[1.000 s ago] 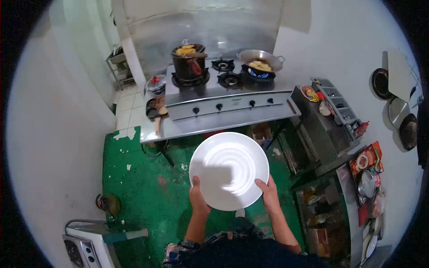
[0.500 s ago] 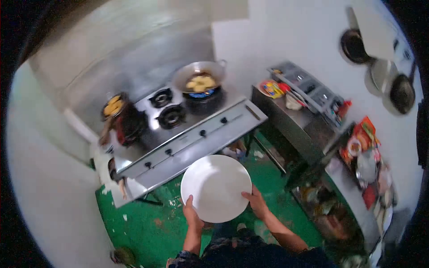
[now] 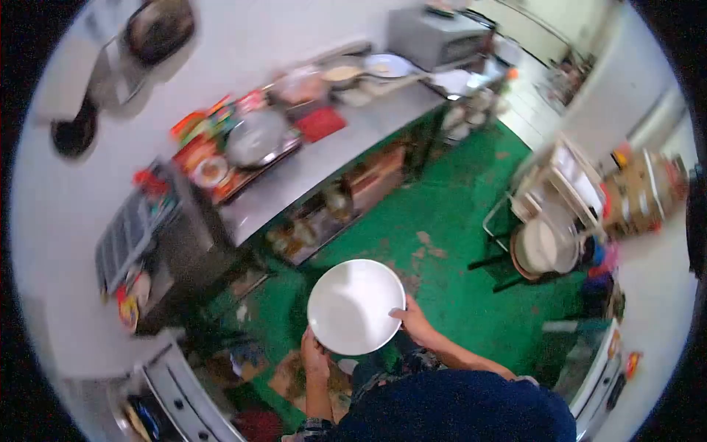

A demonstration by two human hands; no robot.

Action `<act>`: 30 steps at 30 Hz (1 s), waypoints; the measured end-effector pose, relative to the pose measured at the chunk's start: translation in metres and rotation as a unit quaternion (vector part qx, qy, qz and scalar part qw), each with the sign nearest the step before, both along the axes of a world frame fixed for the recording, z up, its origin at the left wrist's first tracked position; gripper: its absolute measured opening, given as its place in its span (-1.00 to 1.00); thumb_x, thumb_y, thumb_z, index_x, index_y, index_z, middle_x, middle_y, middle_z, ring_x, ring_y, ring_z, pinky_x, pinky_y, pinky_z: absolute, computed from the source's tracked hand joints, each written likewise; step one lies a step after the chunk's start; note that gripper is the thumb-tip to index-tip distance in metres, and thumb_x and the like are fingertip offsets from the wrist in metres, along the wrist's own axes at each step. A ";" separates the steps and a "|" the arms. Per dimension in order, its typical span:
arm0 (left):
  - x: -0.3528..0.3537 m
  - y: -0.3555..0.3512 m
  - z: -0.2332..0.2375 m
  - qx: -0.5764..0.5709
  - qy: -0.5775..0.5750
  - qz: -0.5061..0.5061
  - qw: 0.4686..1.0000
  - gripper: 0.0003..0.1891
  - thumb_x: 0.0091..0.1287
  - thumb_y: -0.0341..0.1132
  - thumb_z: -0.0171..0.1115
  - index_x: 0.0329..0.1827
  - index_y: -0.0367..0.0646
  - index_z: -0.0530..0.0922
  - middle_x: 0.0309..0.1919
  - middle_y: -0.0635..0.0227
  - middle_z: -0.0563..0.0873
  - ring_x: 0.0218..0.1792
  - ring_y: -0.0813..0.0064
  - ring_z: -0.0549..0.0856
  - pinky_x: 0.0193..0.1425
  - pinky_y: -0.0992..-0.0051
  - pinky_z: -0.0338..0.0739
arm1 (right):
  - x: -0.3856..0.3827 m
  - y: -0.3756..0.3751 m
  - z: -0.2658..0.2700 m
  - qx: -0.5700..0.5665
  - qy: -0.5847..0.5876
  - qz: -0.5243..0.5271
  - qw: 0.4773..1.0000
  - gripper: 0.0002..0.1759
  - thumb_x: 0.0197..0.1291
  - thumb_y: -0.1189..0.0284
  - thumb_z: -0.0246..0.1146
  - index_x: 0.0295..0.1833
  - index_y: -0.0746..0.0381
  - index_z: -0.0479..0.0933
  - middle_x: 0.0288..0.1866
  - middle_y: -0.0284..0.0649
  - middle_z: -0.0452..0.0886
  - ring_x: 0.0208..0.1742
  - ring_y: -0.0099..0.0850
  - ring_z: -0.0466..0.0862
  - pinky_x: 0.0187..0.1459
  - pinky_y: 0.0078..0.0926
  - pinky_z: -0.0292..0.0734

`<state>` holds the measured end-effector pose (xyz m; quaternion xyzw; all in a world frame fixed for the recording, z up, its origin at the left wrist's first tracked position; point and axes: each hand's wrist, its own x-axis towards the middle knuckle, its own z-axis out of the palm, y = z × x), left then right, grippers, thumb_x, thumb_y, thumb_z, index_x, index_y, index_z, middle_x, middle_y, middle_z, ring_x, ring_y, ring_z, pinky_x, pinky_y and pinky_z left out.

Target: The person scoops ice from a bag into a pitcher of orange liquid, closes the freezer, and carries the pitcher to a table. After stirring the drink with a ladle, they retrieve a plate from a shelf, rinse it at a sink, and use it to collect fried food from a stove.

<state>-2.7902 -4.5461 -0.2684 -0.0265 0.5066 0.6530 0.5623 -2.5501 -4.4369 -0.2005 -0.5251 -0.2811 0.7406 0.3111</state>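
Observation:
A round white plate [image 3: 355, 306] is held in front of my body, above the green floor, and nothing lies on it. My left hand [image 3: 317, 356] grips its lower left edge, with the fingers partly hidden under the rim. On the right, my right hand [image 3: 414, 324] clasps the rim, thumb on top and fingers beneath. The plate looks slightly tilted.
A steel worktable [image 3: 324, 158] along the wall carries packets, a metal bowl [image 3: 256, 138] and a microwave [image 3: 440, 40]. At lower left is the stove [image 3: 177, 390]. A rack with containers [image 3: 563, 184] and a cardboard box [image 3: 644, 195] stand right.
My view has swung right, from the stove with its frying pan to the worktable and the rack. The plate has stayed in both my hands.

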 end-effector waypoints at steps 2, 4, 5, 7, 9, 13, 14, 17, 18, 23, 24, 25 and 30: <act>0.053 0.073 0.060 -0.123 0.072 -0.100 0.985 -0.45 0.38 -0.09 0.05 0.36 -0.14 0.23 0.16 0.15 0.50 0.13 0.24 0.53 0.08 0.20 0.52 | 0.063 0.028 -0.025 0.034 -0.043 -0.103 0.993 -0.42 0.05 0.61 0.13 0.24 0.20 0.20 0.04 -0.17 0.47 -0.09 -0.35 0.57 -0.27 -0.44 0.57; 0.087 0.117 0.034 -0.104 0.069 -0.158 0.980 -0.44 0.39 -0.07 0.04 0.37 -0.13 0.21 0.17 0.13 0.48 0.13 0.22 0.53 0.07 0.19 0.53 | 0.112 0.047 -0.037 0.033 -0.061 -0.191 0.979 -0.42 0.05 0.61 0.13 0.24 0.20 0.20 0.06 -0.16 0.47 -0.09 -0.34 0.57 -0.28 -0.42 0.57; 0.109 0.147 0.019 -0.087 0.060 -0.192 0.976 -0.43 0.39 -0.06 0.03 0.39 -0.12 0.18 0.19 0.11 0.47 0.12 0.20 0.53 0.07 0.17 0.53 | 0.141 0.066 -0.043 0.034 -0.080 -0.254 0.963 -0.41 0.05 0.61 0.13 0.24 0.19 0.19 0.07 -0.15 0.46 -0.09 -0.32 0.57 -0.29 -0.40 0.57; 0.154 0.199 -0.006 -0.090 0.053 -0.220 0.970 -0.44 0.40 -0.07 0.03 0.37 -0.13 0.21 0.19 0.12 0.47 0.13 0.21 0.53 0.07 0.20 0.54 | 0.196 0.102 -0.078 0.048 -0.095 -0.304 0.947 -0.41 0.04 0.61 0.12 0.24 0.19 0.18 0.06 -0.14 0.46 -0.13 -0.34 0.57 -0.37 -0.41 0.54; 0.202 0.248 -0.015 -0.115 0.075 -0.284 0.949 -0.46 0.38 -0.08 0.06 0.35 -0.12 0.25 0.17 0.13 0.49 0.12 0.22 0.54 0.03 0.23 0.55 | 0.246 0.146 -0.080 0.030 -0.144 -0.346 0.927 -0.41 0.04 0.61 0.12 0.23 0.19 0.17 0.06 -0.12 0.46 -0.10 -0.33 0.57 -0.38 -0.39 0.55; 0.267 0.329 -0.019 -0.110 0.095 -0.361 0.921 -0.51 0.37 -0.08 0.09 0.28 -0.10 0.33 0.13 0.21 0.52 0.08 0.32 0.56 -0.02 0.31 0.56 | 0.323 0.268 -0.107 0.037 -0.156 -0.400 0.902 -0.45 0.06 0.60 0.12 0.21 0.17 0.19 0.05 -0.13 0.47 -0.07 -0.30 0.55 -0.39 -0.39 0.54; 0.279 0.351 -0.023 -0.113 0.130 -0.390 0.905 -0.54 0.36 -0.09 0.10 0.26 -0.09 0.37 0.10 0.24 0.54 0.04 0.31 0.58 0.01 0.31 0.53 | 0.341 0.304 -0.146 0.073 -0.179 -0.428 0.883 -0.47 0.07 0.59 0.11 0.20 0.17 0.21 0.04 -0.13 0.47 -0.08 -0.30 0.55 -0.39 -0.38 0.54; 0.304 0.412 -0.079 -0.124 0.247 -0.469 0.839 -0.53 0.35 -0.08 0.12 0.24 -0.10 0.39 0.07 0.25 0.55 0.06 0.30 0.56 0.05 0.26 0.49 | 0.378 0.411 -0.200 0.079 -0.206 -0.482 0.848 -0.48 0.05 0.58 0.15 0.19 0.25 0.25 0.05 -0.08 0.50 -0.04 -0.24 0.55 -0.15 -0.33 0.47; 0.305 0.432 -0.112 -0.069 0.334 -0.524 0.780 -0.51 0.33 -0.07 0.14 0.23 -0.13 0.39 0.10 0.18 0.54 0.14 0.21 0.51 0.12 0.13 0.42 | 0.388 0.453 -0.210 0.058 -0.206 -0.503 0.837 -0.46 0.02 0.58 0.19 0.18 0.32 0.28 0.06 -0.02 0.52 0.01 -0.18 0.55 0.11 -0.29 0.40; 0.327 0.554 -0.174 -0.017 0.596 -0.653 0.467 -0.48 0.28 -0.09 0.17 0.26 -0.11 0.38 0.23 0.08 0.41 0.23 0.08 0.40 0.25 0.04 0.28 | 0.433 0.637 -0.315 0.029 -0.195 -0.555 0.808 -0.51 0.01 0.57 0.22 0.13 0.32 0.35 0.01 0.00 0.56 0.03 -0.18 0.56 0.09 -0.29 0.41; 0.329 0.569 -0.173 -0.003 0.633 -0.656 0.410 -0.46 0.26 -0.10 0.18 0.27 -0.10 0.37 0.26 0.06 0.36 0.24 0.03 0.37 0.29 0.03 0.22 | 0.439 0.668 -0.351 0.030 -0.201 -0.556 0.806 -0.51 0.00 0.57 0.22 0.12 0.31 0.36 0.00 0.00 0.57 0.02 -0.17 0.57 0.08 -0.28 0.42; 0.331 0.590 -0.174 -0.027 0.612 -0.673 0.416 -0.43 0.24 -0.07 0.19 0.29 -0.08 0.36 0.28 0.07 0.33 0.26 0.03 0.33 0.31 0.03 0.20 | 0.448 0.702 -0.380 0.034 -0.208 -0.558 0.803 -0.52 0.00 0.56 0.23 0.11 0.31 0.37 -0.01 -0.01 0.58 0.01 -0.16 0.58 0.07 -0.28 0.43; 0.333 0.641 -0.221 -0.066 0.619 -0.693 0.364 -0.38 0.20 0.03 0.18 0.30 -0.01 0.35 0.22 0.09 0.37 0.25 0.02 0.32 0.31 0.02 0.18 | 0.467 0.859 -0.471 0.060 -0.215 -0.571 0.790 -0.51 0.03 0.56 0.22 0.15 0.29 0.38 0.02 -0.07 0.57 0.02 -0.19 0.56 0.07 -0.30 0.42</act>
